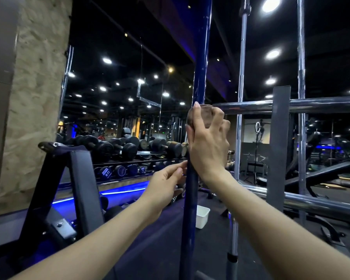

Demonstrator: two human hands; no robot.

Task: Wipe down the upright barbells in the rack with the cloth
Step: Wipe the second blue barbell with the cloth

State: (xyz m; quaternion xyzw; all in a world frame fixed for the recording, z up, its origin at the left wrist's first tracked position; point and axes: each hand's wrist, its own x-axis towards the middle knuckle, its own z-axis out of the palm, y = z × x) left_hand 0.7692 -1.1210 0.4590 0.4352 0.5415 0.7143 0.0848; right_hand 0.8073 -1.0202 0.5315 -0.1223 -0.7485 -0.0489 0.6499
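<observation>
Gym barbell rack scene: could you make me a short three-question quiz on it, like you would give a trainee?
1. True or false: the right hand grips the brown cloth against the blue upright bar.
2. Where is the left hand?
A. On the white tub
B. At the blue upright bar, below the right hand
C. On a dumbbell
3. Fill in: the white tub sits on the ____, right of the blue bar.

Key
1. True.
2. B; its fingers reach the bar's left edge, though a firm grip cannot be told.
3. Floor.
</observation>
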